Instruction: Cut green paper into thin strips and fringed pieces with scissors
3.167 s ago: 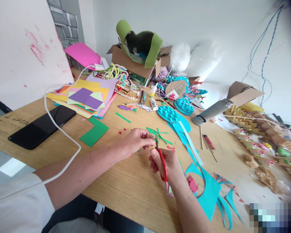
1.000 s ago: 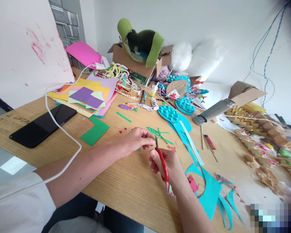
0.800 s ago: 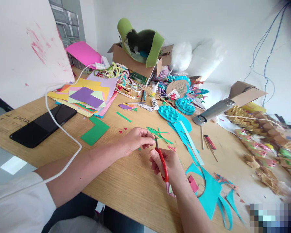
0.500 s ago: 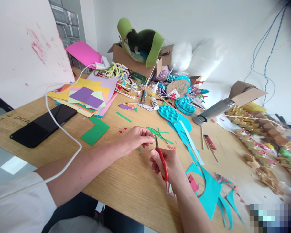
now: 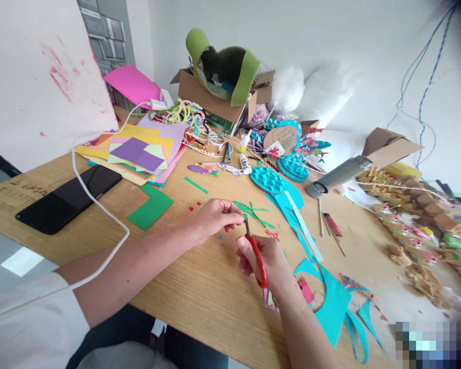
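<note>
My right hand point(image 5: 263, 259) is closed round the red handles of a pair of scissors point(image 5: 258, 260), whose blades point up and away from me. Their tips meet a tiny piece of green paper point(image 5: 245, 217), pinched by the thumb and fingers of my left hand point(image 5: 223, 219). Most of that piece is hidden by the fingertips. Just beyond my hands, thin green paper cuttings point(image 5: 253, 210) lie on the wooden table point(image 5: 184, 302). Red paper scraps point(image 5: 272, 234) are scattered to the right of them.
Green paper point(image 5: 151, 207), a phone point(image 5: 69, 197) and stacked coloured sheets point(image 5: 138, 154) lie left. A white cable point(image 5: 111, 220) crosses over my left forearm. Glue bottles point(image 5: 245, 165) stand further back. Blue offcuts point(image 5: 332, 302), a grey tube point(image 5: 340, 177) and egg-carton pieces point(image 5: 403, 197) lie right.
The scissor blades look closer together now, with their tips slightly further left at the green piece. My left hand has barely shifted. A small green bit now shows near my right wrist.
</note>
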The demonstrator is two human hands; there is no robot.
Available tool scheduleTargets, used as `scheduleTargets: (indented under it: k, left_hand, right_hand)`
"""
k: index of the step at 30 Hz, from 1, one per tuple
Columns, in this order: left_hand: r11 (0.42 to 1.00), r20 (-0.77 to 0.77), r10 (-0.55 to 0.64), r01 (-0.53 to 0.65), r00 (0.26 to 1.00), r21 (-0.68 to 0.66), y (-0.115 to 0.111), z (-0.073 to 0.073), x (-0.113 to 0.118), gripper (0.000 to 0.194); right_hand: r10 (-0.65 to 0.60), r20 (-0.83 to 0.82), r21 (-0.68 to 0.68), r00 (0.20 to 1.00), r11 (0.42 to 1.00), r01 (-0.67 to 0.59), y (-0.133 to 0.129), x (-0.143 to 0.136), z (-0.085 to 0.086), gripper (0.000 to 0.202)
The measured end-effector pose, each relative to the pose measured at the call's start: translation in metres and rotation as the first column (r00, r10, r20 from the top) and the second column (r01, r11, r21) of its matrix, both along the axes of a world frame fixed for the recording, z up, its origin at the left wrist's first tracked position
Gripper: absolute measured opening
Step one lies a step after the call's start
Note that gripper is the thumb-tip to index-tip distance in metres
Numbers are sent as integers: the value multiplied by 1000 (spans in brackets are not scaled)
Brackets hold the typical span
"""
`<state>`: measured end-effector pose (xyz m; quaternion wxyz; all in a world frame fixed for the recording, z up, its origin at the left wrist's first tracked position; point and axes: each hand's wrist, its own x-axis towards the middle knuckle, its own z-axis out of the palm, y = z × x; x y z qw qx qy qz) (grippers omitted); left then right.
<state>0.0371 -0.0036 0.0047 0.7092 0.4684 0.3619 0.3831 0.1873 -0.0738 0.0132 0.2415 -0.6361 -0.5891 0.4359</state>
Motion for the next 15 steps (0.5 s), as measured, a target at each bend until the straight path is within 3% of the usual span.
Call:
scheduleTargets:
  k: [15]
  left_hand:
    - [999,0,-40,40,999,10,-2,-4,2,14]
  right_hand:
    - [-25,-30,14,999,1000,26,0,-1,1,59]
